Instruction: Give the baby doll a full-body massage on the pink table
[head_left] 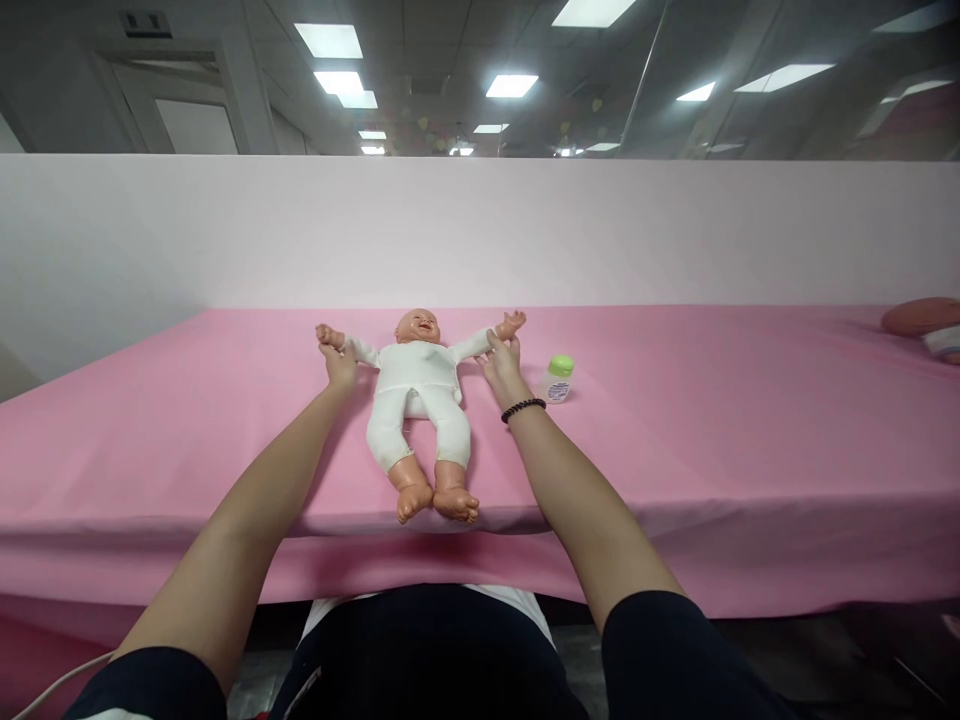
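Note:
A baby doll (420, 370) with a white cloth body lies on its back on the pink-covered table (712, 420), feet toward me and both arms spread out sideways. My left hand (341, 362) is closed around the doll's forearm on the left side, just below its fist. On the other side, my right hand (502, 362) grips the doll's other forearm near the wrist, thumb and fingers on the white sleeve. Close beside my right wrist stands a small clear bottle (556, 380) with a green cap and a label.
A low white wall (480, 230) runs along the back of the table, with a glass pane above it. Part of another doll-like object (921, 316) lies at the far right edge. A pale cable (64, 680) shows at lower left.

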